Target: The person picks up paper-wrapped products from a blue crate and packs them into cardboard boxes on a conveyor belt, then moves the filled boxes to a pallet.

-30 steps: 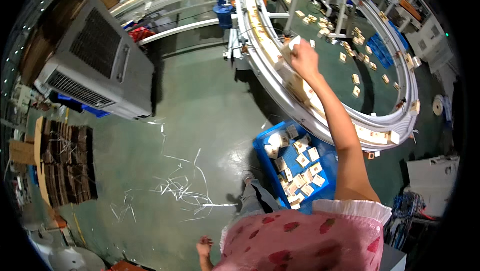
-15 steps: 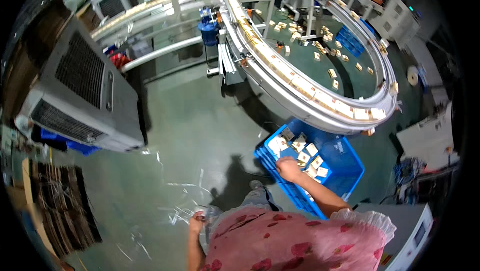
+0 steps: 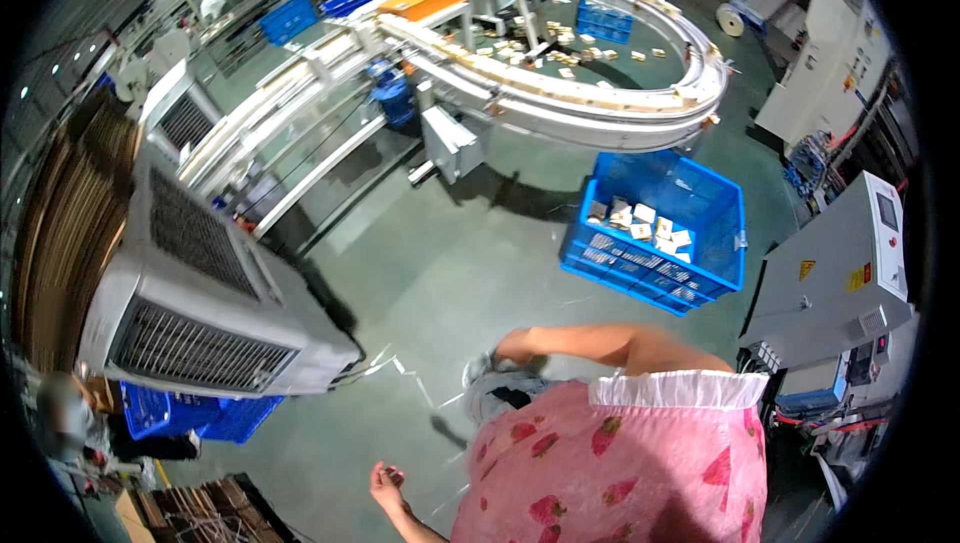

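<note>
1. Cartons (image 3: 641, 231), small and pale, lie loose in the blue plastic crate (image 3: 712, 233) on the floor (image 3: 520, 263), ahead and to your right. That much looks done, though the crate seems far from full.
2. More cartons line the curved conveyor (image 3: 600, 128) beyond it, and others lie scattered on the floor inside its curve. Judging by these, plenty is left outside your crate.
3. Your left hand (image 3: 388, 483) hangs over the floor, fingers loosely bent, apparently empty. Your right hand (image 3: 515, 345) is low in front of your legs, well apart from the crate; it is too unclear to tell whether it grasps anything.
4. Count about eight cartons showing in your crate, some partly hidden by its front wall. Those on the conveyor run together too closely to count; those on the floor look like more than a dozen, too small for an exact figure.
5. Around you are another blue crate (image 3: 605, 23) inside the curve, two air coolers (image 3: 195, 238) to your left and one control cabinet (image 3: 825, 273) to your right.
</note>
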The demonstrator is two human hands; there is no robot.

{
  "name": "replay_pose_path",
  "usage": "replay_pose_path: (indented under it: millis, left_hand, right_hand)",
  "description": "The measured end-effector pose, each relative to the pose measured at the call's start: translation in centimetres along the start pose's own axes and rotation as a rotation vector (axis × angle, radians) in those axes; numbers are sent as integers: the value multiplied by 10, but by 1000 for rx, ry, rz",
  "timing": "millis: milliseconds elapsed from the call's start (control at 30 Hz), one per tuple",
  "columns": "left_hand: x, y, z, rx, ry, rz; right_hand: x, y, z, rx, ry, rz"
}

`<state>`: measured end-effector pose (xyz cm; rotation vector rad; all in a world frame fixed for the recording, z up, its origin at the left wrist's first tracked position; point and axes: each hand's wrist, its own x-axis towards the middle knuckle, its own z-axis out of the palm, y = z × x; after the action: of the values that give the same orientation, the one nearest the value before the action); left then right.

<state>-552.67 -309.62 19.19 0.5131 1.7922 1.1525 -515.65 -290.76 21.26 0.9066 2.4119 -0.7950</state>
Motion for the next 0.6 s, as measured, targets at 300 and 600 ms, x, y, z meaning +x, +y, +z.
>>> replay_pose_path:
  millis: [300, 600]
  left_hand:
    - [24, -214, -227, -31, 158, -429]
    - [81, -198, -220, 54, -67, -609]
  right_hand:
    - [179, -72, -13, -11, 206, -77]
    - [48, -159, -26, 267, 295, 194]
